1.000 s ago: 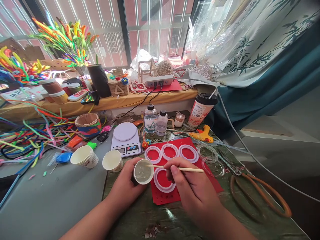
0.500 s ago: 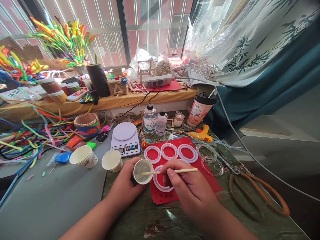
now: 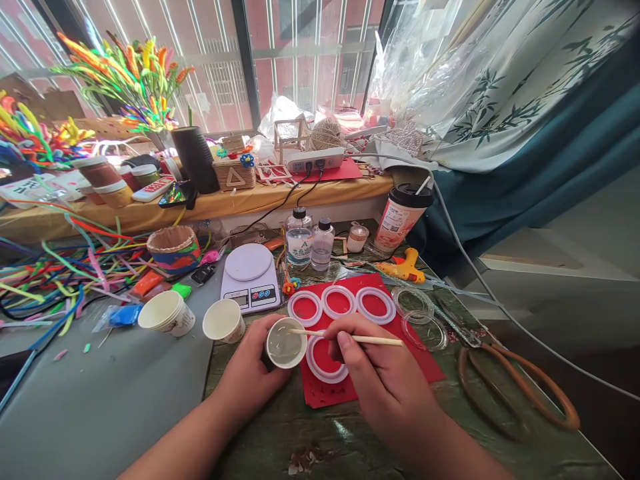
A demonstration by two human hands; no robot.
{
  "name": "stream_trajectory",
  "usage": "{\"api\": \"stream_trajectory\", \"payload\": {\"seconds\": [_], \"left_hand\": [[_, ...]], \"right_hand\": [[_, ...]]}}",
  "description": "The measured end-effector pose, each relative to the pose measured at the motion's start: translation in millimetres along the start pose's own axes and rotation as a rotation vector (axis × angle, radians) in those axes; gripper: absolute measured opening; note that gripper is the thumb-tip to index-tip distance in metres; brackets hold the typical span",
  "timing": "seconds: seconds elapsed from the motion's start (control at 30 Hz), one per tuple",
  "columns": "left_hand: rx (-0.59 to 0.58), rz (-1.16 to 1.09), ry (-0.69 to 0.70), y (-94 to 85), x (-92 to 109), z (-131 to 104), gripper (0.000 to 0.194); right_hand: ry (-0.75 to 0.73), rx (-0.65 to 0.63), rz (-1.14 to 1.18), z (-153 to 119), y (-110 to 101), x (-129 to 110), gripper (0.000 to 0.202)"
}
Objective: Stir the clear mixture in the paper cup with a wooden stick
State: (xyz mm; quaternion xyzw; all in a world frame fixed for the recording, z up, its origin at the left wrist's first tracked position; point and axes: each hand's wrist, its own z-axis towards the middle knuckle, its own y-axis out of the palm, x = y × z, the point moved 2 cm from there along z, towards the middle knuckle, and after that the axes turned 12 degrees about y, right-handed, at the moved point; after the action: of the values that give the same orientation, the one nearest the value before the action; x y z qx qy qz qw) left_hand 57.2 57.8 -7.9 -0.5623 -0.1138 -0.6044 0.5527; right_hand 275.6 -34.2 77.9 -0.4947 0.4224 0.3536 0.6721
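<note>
My left hand (image 3: pixel 255 363) is wrapped round a small paper cup (image 3: pixel 287 343) that leans toward me and holds a clear liquid. Between the thumb and fingers of my right hand (image 3: pixel 370 363) is a thin wooden stick (image 3: pixel 377 341), its far end inside the cup. Several white ring molds (image 3: pixel 375 305) lie on a red sheet (image 3: pixel 325 398) beneath and beyond my right hand. One ring is partly hidden by that hand. Left of the held cup stand another paper cup (image 3: pixel 223 321) and a stack of cups (image 3: pixel 165 313).
Behind the cups are a white scale (image 3: pixel 250 280) and two clear bottles (image 3: pixel 321 248). A yellow glue gun (image 3: pixel 407 267), a lidded drink cup (image 3: pixel 401 217), clear rings (image 3: pixel 425 330) and large scissors (image 3: pixel 530 383) are on the right. Colored strips (image 3: pixel 65 267) cover the left.
The stick's end in the cup has shifted up toward the rim, and my right hand has moved slightly right. My left hand and the cup have stayed in place.
</note>
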Motion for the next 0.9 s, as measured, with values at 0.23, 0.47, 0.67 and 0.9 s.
{"api": "stream_trajectory", "payload": {"seconds": [0.23,0.47,0.67,0.9], "left_hand": [[0.000,-0.003,-0.006,-0.4,-0.2,-0.3,0.054],[-0.017,-0.002,-0.017,0.0,1.7,0.2,0.051],[-0.040,0.010,-0.011,0.4,-0.3,-1.1,0.050],[-0.017,0.008,-0.001,0.7,0.9,-0.2,0.051]], "right_hand": [[-0.012,-0.013,0.019,-1.1,0.9,-1.0,0.031],[0.014,-0.016,0.023,-2.1,1.6,3.1,0.033],[-0.020,-0.016,0.012,-0.6,0.0,0.1,0.031],[0.025,-0.022,0.014,0.9,1.2,2.6,0.031]]}}
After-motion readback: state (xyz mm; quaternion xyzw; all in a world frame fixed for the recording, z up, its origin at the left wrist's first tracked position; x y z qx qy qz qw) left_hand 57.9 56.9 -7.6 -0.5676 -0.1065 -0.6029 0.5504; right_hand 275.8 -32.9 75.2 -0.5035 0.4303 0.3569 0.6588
